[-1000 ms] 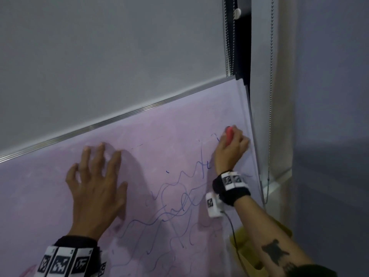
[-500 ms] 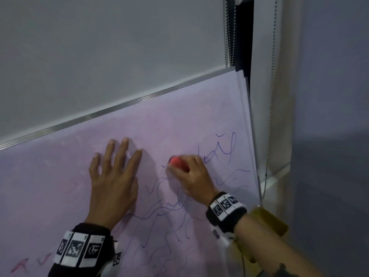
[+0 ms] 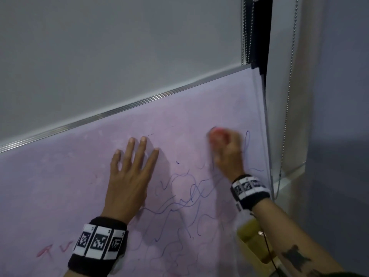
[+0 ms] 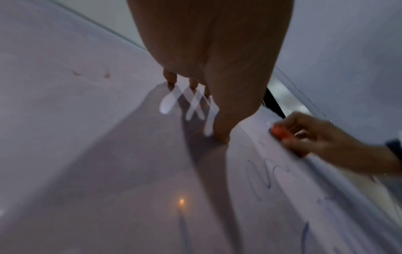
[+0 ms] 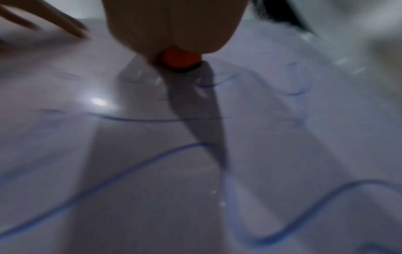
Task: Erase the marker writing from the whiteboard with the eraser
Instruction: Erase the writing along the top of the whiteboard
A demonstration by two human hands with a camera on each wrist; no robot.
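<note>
Your right hand (image 3: pixel 229 150) has swung the eraser (image 3: pixel 216 134) back up-right; fingers clench it. Left hand (image 3: pixel 129 176) presses flat (fingers spread) on the whiteboard (image 3: pixel 60 176); the blue scribbles (image 3: pixel 187 198) are unreadable.

The pale lilac whiteboard (image 3: pixel 60 196) with a ribbed aluminium top rail carries wavy blue marker lines (image 3: pixel 179 206) over its lower right area. Faint red marker letters (image 3: pixel 54 250) sit at its lower left, and pinkish smudges cover its upper area.

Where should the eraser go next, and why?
Probably down and slightly right: the right hand holds the red eraser near the board's top, and blue marker lines remain below it and beside it.
</note>
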